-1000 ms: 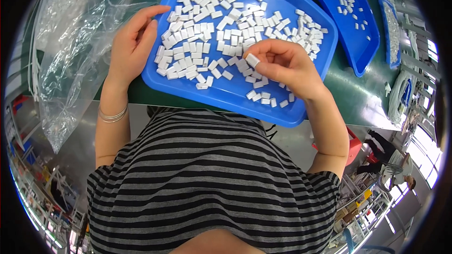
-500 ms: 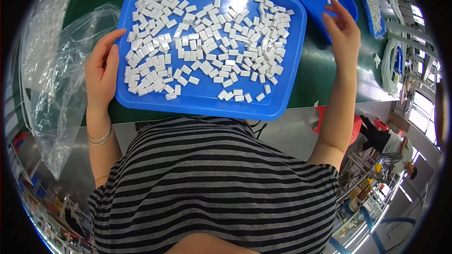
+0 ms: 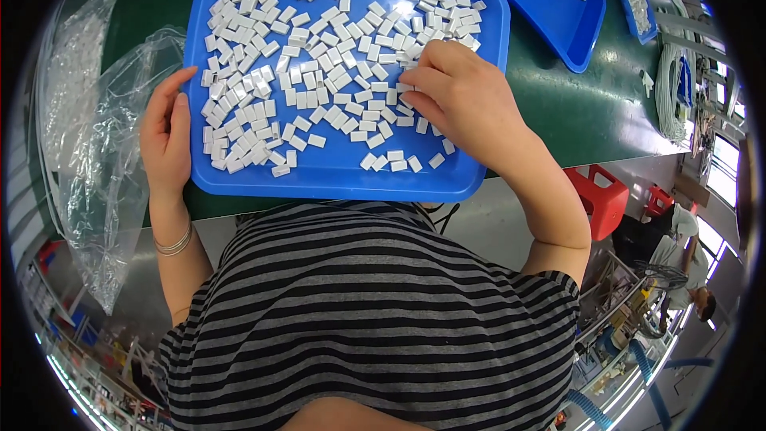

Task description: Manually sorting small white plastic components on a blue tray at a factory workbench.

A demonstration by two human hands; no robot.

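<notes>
A large blue tray point(image 3: 335, 187) in front of me holds many small white rectangular blocks point(image 3: 323, 80), most lying loosely side by side or heaped. At its left rim is my left hand point(image 3: 166, 136), thumb and forefinger apart, the forefinger's tip against the rim. My right hand point(image 3: 471, 100) reaches over the right half of the tray, down among the blocks. Its thumb and fingers are bent toward one another, and whatever lies between them is hidden from sight.
A second blue tray point(image 3: 578, 36) with several white blocks stands at the upper right. Beyond it is a further blue tray point(image 3: 650, 32). Clear plastic bags point(image 3: 120, 160) lie on the left of the green table point(image 3: 542, 120). A red stool point(image 3: 602, 199) and a person point(image 3: 678, 259) are at the right.
My right hand has moved left and down from the second tray to the blocks in the large tray. My left hand stays at the rim. The view has shifted slightly.
</notes>
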